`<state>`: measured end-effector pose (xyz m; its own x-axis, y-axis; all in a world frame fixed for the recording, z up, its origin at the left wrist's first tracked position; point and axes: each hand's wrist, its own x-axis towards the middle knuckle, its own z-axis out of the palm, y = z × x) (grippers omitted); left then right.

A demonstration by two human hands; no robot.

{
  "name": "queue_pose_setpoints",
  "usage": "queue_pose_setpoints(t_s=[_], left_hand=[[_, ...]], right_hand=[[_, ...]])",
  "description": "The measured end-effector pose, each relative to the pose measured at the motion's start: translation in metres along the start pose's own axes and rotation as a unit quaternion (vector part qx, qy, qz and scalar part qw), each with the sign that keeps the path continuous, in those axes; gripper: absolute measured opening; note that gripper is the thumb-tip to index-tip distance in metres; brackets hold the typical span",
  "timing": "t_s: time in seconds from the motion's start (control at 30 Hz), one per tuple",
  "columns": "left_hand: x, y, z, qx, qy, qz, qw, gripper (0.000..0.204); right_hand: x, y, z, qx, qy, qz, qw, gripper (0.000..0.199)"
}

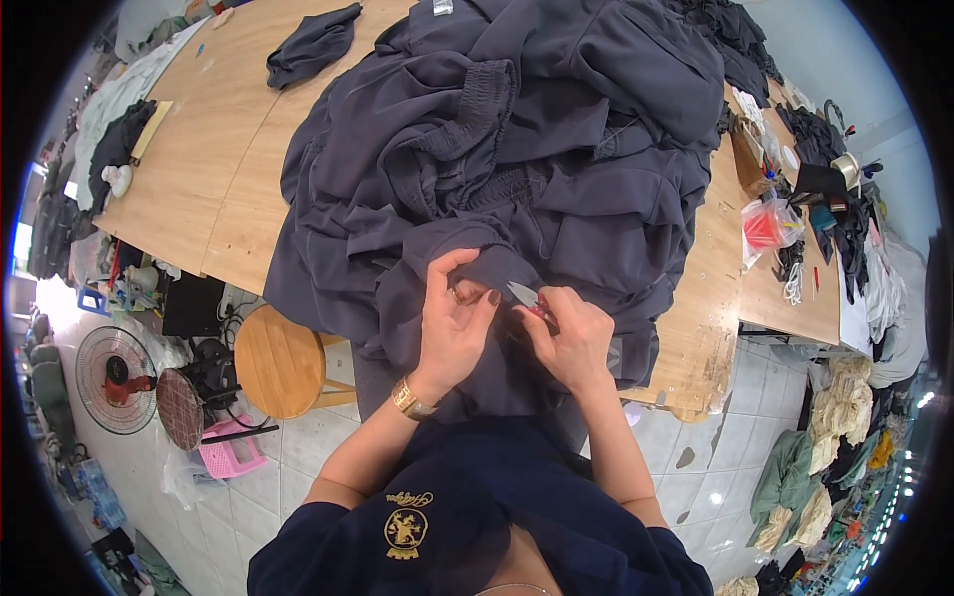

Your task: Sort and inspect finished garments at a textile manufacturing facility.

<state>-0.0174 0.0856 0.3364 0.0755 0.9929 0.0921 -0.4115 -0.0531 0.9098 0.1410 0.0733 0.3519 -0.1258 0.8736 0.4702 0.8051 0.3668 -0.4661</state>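
Note:
A large heap of dark grey garments (636, 89) covers the middle of the table, with gathered elastic waistbands (487, 99) showing in its folds. At its near edge my left hand (452, 333) has curled fingers closed on a fold of a dark grey garment (502, 266). My right hand (576, 343) grips small thread snips with a red handle (540, 311). Their pointed metal blades (522, 292) aim at the cloth just beside my left fingertips. Any thread between the blades is too fine to make out.
A separate dark cloth piece (313, 45) lies on the wooden table (224, 169) at the far left. Bags and a red-filled plastic bag (770, 226) stand on the right. A round wooden stool (278, 363) and a floor fan (116, 379) are at the left.

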Motion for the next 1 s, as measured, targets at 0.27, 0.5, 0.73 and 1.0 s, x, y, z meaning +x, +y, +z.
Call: queue_pose_setpoints(t_s=[0.27,0.5,0.73,1.0], left_hand=[[0.000,-0.001,0.001,0.023,-0.009,0.011,1.000,0.047],[0.004,0.001,-0.002,0.007,-0.015,-0.014,1.000,0.030],[0.005,-0.005,-0.007,-0.101,-0.020,-0.053,0.993,0.029],[0.003,-0.003,-0.004,-0.088,-0.002,-0.059,0.994,0.028]], right_hand=[[0.005,-0.004,-0.001,-0.017,-0.001,-0.012,1.000,0.025],[-0.001,0.000,-0.002,-0.007,0.027,0.023,0.999,0.025],[-0.007,-0.002,-0.004,-0.005,-0.002,0.001,1.000,0.024],[-0.004,-0.006,0.000,0.007,-0.004,0.009,1.000,0.023]])
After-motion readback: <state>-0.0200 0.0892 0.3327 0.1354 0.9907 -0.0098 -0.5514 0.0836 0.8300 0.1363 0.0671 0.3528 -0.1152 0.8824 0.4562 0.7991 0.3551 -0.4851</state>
